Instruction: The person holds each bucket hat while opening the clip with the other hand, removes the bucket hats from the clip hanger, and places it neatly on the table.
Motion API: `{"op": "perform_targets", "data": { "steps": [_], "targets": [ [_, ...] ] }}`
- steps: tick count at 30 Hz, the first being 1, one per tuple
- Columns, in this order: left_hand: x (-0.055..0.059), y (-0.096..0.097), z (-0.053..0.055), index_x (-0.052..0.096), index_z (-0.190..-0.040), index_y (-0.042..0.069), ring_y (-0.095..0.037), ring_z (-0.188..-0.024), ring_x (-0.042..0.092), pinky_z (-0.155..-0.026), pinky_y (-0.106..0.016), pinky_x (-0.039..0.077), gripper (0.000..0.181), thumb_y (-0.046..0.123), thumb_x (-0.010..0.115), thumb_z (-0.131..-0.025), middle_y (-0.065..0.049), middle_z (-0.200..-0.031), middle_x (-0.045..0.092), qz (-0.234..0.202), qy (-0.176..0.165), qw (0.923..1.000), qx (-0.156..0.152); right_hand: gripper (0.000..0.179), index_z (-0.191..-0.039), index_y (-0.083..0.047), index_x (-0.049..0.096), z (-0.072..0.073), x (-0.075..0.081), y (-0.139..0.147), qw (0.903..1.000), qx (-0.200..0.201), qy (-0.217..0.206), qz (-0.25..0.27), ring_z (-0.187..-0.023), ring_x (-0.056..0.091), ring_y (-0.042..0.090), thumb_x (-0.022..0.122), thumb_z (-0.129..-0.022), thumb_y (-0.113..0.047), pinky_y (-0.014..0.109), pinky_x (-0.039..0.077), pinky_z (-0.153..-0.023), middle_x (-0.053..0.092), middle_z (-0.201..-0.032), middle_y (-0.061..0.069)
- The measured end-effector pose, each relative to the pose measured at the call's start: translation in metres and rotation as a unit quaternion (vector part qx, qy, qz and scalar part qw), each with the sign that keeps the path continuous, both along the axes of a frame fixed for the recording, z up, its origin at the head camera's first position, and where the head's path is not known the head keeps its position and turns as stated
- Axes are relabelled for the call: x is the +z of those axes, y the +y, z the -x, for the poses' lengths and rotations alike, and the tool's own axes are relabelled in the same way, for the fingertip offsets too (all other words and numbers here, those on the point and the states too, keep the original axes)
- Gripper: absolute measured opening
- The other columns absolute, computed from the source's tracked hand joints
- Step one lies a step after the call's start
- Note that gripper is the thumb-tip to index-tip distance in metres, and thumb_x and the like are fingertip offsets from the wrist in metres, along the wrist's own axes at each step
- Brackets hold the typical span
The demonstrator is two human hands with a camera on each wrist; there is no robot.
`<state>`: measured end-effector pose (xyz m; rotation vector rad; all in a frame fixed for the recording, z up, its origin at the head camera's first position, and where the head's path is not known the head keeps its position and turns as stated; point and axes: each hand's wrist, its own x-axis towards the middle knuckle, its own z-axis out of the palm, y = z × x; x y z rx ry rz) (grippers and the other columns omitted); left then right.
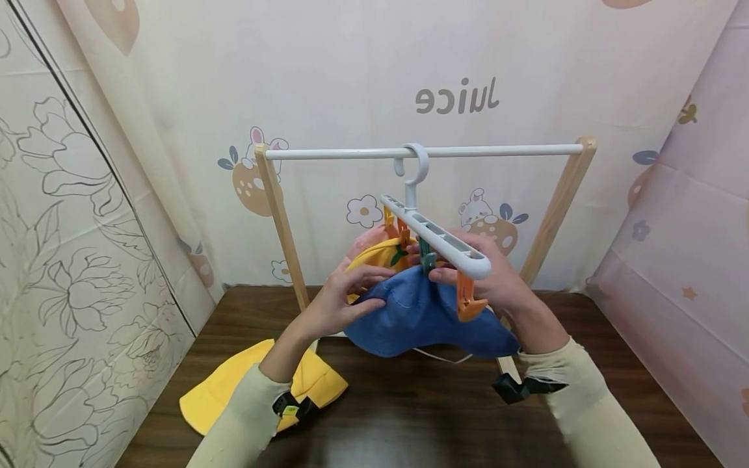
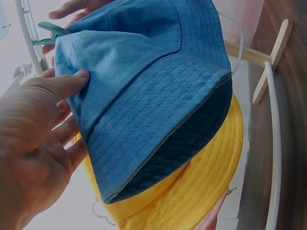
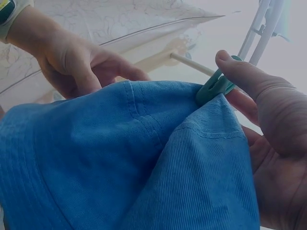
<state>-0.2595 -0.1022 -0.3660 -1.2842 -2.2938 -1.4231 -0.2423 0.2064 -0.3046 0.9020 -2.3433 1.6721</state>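
A blue bucket hat [image 1: 404, 312] hangs from a green clip [image 1: 428, 255] on a white clip hanger [image 1: 445, 244], its crown bunched under the clip. My left hand [image 2: 41, 139] pinches the side of the crown, thumb in front and fingers behind it. On the other side, my right hand [image 3: 278, 120] pinches the green clip, thumb at its upper end and fingers partly hidden behind. A yellow hat [image 2: 211, 163] hangs just behind the blue one, with a bit of pink fabric [image 2: 211, 218] showing beyond it.
The hanger hooks over the white bar [image 1: 503, 151] of a rack with wooden legs [image 1: 281, 227]. An orange clip [image 1: 466, 299] dangles unused at the hanger's near end. Another yellow hat [image 1: 234, 383] lies on the dark wooden table [image 1: 421, 416], beneath my left forearm. Patterned curtains stand behind.
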Motion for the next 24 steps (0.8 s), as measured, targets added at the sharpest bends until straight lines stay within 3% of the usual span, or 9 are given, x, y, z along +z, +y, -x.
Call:
{"op": "perform_targets", "data": {
  "steps": [4, 7, 12, 16, 24],
  "targets": [
    [-0.002, 0.000, 0.000, 0.068, -0.143, 0.002, -0.041, -0.129, 0.076, -0.107, -0.042, 0.067, 0.044, -0.002, 0.079, -0.101, -0.027, -0.151, 0.058, -0.003, 0.011, 0.9999, 0.002, 0.045, -0.144, 0.001, 0.069, -0.001, 0.002, -0.001, 0.9998, -0.012, -0.013, -0.002, -0.102, 0.063, 0.023, 0.082, -0.101, -0.006, 0.031, 0.055, -0.090, 0.071, -0.108, -0.003],
    [-0.003, 0.000, 0.000, 0.069, -0.141, 0.002, -0.040, -0.127, 0.076, -0.107, -0.042, 0.067, 0.042, -0.002, 0.079, -0.100, -0.028, -0.151, 0.055, -0.006, 0.012, 0.9999, 0.000, 0.043, -0.141, -0.011, 0.073, -0.001, 0.005, -0.002, 0.9994, -0.017, -0.031, 0.009, -0.107, 0.063, 0.023, 0.083, -0.100, -0.004, 0.033, 0.054, -0.094, 0.073, -0.113, -0.006],
    [-0.004, -0.002, 0.000, 0.070, -0.140, 0.003, -0.038, -0.124, 0.076, -0.105, -0.039, 0.068, 0.040, -0.001, 0.079, -0.101, -0.026, -0.147, 0.057, -0.003, 0.005, 1.0000, 0.001, 0.052, -0.137, -0.029, 0.075, 0.000, 0.006, -0.001, 0.9978, 0.025, -0.027, 0.055, -0.109, 0.072, 0.014, 0.079, -0.099, 0.007, 0.026, 0.060, -0.097, 0.081, -0.126, -0.013],
    [-0.003, -0.004, -0.001, 0.069, -0.142, 0.003, -0.035, -0.121, 0.075, -0.104, -0.038, 0.068, 0.040, 0.000, 0.078, -0.103, -0.023, -0.142, 0.065, -0.001, -0.008, 1.0000, -0.003, 0.050, -0.141, -0.026, 0.072, 0.000, 0.005, -0.003, 0.9952, 0.057, -0.021, 0.076, -0.111, 0.078, 0.010, 0.074, -0.103, 0.007, 0.021, 0.063, -0.099, 0.082, -0.129, -0.012],
    [-0.005, -0.009, -0.003, 0.068, -0.144, 0.003, -0.035, -0.121, 0.076, -0.105, -0.035, 0.067, 0.040, 0.000, 0.076, -0.104, -0.020, -0.140, 0.072, 0.005, -0.020, 0.9998, -0.007, 0.044, -0.143, -0.015, 0.068, -0.005, 0.004, -0.012, 0.9960, 0.054, -0.028, 0.065, -0.115, 0.080, 0.010, 0.078, -0.103, 0.000, 0.022, 0.065, -0.102, 0.082, -0.128, -0.011]
  ]
}}
